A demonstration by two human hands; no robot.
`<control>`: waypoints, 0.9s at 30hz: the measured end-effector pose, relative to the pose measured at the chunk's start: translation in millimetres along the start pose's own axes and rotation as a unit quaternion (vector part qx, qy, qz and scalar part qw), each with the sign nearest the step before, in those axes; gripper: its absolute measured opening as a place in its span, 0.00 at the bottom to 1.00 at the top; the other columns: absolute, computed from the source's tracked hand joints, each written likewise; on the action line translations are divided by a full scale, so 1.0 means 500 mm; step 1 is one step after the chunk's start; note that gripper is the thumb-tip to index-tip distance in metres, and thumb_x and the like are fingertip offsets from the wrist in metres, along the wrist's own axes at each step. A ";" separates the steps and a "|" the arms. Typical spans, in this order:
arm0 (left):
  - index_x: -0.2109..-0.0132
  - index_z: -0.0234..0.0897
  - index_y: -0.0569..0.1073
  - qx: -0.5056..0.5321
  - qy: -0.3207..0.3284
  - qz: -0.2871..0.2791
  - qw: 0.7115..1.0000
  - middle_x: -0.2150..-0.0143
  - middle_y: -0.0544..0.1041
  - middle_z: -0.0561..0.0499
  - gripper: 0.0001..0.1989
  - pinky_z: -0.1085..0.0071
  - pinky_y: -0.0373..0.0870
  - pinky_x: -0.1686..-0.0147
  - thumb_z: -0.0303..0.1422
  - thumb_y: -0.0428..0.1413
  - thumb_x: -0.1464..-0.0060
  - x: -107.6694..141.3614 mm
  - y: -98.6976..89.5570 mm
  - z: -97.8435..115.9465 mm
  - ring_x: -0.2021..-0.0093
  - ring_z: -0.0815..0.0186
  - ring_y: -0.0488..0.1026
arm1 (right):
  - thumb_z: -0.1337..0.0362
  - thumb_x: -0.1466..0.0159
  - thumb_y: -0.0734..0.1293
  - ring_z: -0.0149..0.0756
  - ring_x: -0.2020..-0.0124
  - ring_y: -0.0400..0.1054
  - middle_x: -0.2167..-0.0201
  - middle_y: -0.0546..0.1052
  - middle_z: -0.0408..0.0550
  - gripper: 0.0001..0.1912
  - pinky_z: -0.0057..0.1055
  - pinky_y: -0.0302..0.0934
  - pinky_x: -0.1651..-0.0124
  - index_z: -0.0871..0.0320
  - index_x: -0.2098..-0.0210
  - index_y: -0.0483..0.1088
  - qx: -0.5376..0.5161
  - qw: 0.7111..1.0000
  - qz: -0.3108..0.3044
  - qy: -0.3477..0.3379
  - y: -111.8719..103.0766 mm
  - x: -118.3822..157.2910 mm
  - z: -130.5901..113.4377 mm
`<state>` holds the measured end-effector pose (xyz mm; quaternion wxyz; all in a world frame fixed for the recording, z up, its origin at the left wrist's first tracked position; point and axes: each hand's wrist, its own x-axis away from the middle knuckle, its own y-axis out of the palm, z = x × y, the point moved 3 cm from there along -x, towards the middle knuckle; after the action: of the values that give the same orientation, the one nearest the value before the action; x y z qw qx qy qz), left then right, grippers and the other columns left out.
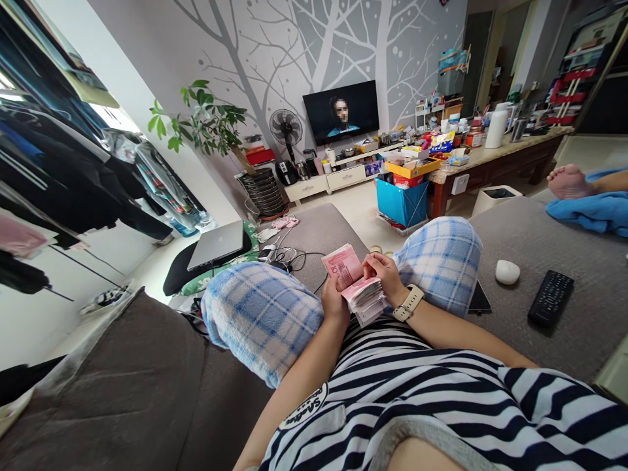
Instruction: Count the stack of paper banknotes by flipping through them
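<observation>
Clasped low at the edge of the hand, a bent stack of pink banknotes (364,292) rests in the left hand (335,299) of a seated person, the hand's thumb pressed along the near side and its fingers largely hidden beneath. The right hand (387,278) meets the notes from 2 o'clock, its fingers bunched at the crease; whether they pinch a single note cannot be told. With the stack as the dial's centre, its long axis slopes from 11 to 5 o'clock, one flap raised toward 11, the thicker layered end toward 5. Both hands touch it, the left at 8 o'clock, the right closer to the crease. A pale watch (409,303) circles the right wrist at 4 o'clock. Farther out, a white mouse (507,272) and a black remote control (551,299) lie near 3 o'clock, a laptop (216,244) between 9 and 10, another person's bare foot (569,181) at 2, and a lit television (342,111) at 12
</observation>
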<state>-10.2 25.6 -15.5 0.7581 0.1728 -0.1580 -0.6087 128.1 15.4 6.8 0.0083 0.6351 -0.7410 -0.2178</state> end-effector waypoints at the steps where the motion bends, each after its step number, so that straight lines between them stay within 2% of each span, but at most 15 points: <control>1: 0.68 0.35 0.77 0.019 -0.010 -0.008 1.000 0.69 0.79 0.47 0.12 0.66 0.71 0.62 0.39 0.61 0.55 0.000 0.003 -0.001 0.63 0.58 0.77 | 0.45 0.42 0.67 0.32 0.81 0.58 0.84 0.68 0.41 0.20 0.32 0.53 0.74 0.55 0.77 0.68 -0.001 1.000 -0.004 -0.002 0.000 0.000 0.001; 3: 0.66 0.34 0.78 0.044 -0.020 -0.022 0.999 0.67 0.80 0.46 0.12 0.65 0.72 0.60 0.38 0.62 0.55 0.002 0.009 -0.002 0.62 0.57 0.78 | 0.46 0.44 0.70 0.32 0.80 0.58 0.83 0.68 0.41 0.20 0.32 0.54 0.73 0.55 0.77 0.67 0.002 1.000 0.003 -0.011 -0.003 -0.003 0.002; 8: 0.60 0.35 0.79 0.063 -0.023 -0.071 0.995 0.62 0.81 0.44 0.16 0.63 0.72 0.58 0.36 0.64 0.58 0.011 0.015 0.000 0.59 0.55 0.79 | 0.49 0.51 0.75 0.31 0.76 0.58 0.79 0.67 0.39 0.20 0.30 0.54 0.71 0.56 0.76 0.66 0.010 0.998 0.066 -0.022 -0.014 -0.013 0.012; 13: 0.60 0.34 0.79 0.051 -0.026 -0.091 0.994 0.64 0.81 0.44 0.17 0.63 0.72 0.59 0.36 0.65 0.59 0.019 0.017 0.007 0.60 0.54 0.79 | 0.50 0.49 0.72 0.32 0.74 0.58 0.78 0.66 0.39 0.17 0.30 0.55 0.69 0.56 0.75 0.68 0.001 0.999 0.051 -0.013 -0.014 -0.017 0.020; 18: 0.64 0.34 0.78 0.044 -0.022 -0.053 0.997 0.69 0.79 0.48 0.15 0.66 0.70 0.61 0.37 0.65 0.60 0.010 0.011 0.000 0.64 0.58 0.77 | 0.52 0.48 0.70 0.33 0.74 0.57 0.81 0.63 0.39 0.15 0.30 0.54 0.70 0.56 0.79 0.67 0.024 0.999 0.040 -0.010 -0.011 -0.012 0.012; 21: 0.69 0.33 0.77 0.016 0.003 -0.016 1.000 0.71 0.77 0.49 0.13 0.67 0.69 0.62 0.40 0.63 0.56 -0.005 -0.001 -0.011 0.67 0.62 0.75 | 0.51 0.48 0.69 0.32 0.74 0.56 0.81 0.63 0.39 0.15 0.30 0.53 0.70 0.56 0.79 0.67 0.029 0.999 0.039 -0.014 -0.010 -0.009 0.005; 27: 0.65 0.34 0.80 -0.049 0.042 -0.001 0.998 0.66 0.79 0.48 0.14 0.69 0.68 0.58 0.41 0.59 0.50 -0.023 -0.019 -0.024 0.62 0.62 0.75 | 0.50 0.47 0.69 0.32 0.75 0.55 0.80 0.63 0.39 0.16 0.31 0.52 0.70 0.56 0.78 0.68 0.015 1.000 0.025 -0.009 -0.004 -0.004 0.001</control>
<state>-15.7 35.5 -30.8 0.7709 0.1610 -0.0964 -0.6087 130.4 17.5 6.1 -0.0027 0.6143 -0.7601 -0.2118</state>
